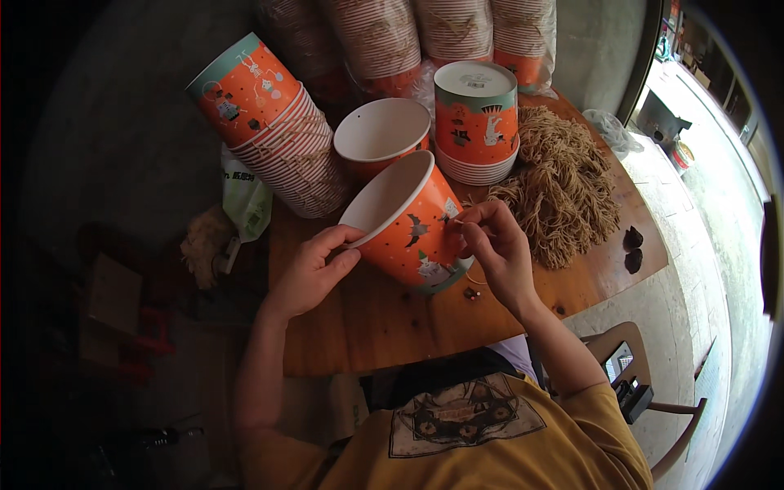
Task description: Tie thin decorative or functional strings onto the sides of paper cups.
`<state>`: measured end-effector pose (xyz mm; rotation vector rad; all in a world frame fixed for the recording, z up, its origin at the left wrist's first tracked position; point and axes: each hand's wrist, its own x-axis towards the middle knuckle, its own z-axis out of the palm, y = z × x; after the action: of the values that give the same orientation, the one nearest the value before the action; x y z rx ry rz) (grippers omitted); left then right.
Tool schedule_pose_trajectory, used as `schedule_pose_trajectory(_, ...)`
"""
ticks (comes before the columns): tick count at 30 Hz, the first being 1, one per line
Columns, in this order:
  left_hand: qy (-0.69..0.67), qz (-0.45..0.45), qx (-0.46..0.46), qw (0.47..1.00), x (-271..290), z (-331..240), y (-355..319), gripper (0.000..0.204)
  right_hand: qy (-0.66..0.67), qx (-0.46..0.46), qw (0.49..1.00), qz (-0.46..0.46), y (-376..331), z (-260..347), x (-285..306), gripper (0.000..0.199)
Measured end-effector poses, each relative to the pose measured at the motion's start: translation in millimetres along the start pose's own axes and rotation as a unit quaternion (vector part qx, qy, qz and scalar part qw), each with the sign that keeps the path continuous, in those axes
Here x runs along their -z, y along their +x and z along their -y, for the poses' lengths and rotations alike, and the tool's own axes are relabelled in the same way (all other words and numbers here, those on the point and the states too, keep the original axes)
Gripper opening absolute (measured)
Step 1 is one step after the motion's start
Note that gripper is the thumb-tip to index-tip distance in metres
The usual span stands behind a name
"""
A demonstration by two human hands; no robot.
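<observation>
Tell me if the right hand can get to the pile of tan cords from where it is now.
Probably yes. The right hand is pinching at the side of the tilted orange cup, and the pile of tan cords lies just beyond it on the wooden table, with nothing between them.
</observation>
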<state>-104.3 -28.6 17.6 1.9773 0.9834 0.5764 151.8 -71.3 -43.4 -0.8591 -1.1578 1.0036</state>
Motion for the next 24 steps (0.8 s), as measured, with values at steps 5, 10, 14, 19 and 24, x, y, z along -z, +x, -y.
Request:
schedule_pose_trajectory(5,-0.088,0.030,-0.001,0.996,-6.2,-17.6,0.2,0.026,-0.076,0.017,0.997,0.025,1.4,-5.9,4.8,0.013)
schedule_pose_trajectory(10,-0.128,0.031,0.016,0.991,-9.5,-22.8,4.4,0.036,-0.075,0.009,0.997,0.015,1.4,-4.3,5.9,0.012)
schedule_pose_trajectory(14,-0.191,0.039,-0.006,0.981,-13.1,-34.1,6.8,0.046,-0.064,0.011,0.998,-0.022,2.7,-5.1,7.4,0.009)
schedule_pose_trajectory(19,-0.210,0.054,0.008,0.976,-10.9,-38.0,10.0,0.048,-0.047,-0.012,0.999,-0.010,6.3,-4.8,11.8,0.012)
schedule_pose_trajectory(24,-0.216,0.040,0.022,0.975,-9.5,-30.1,12.0,0.039,-0.072,-0.021,0.997,-0.014,8.2,-2.5,11.5,0.012)
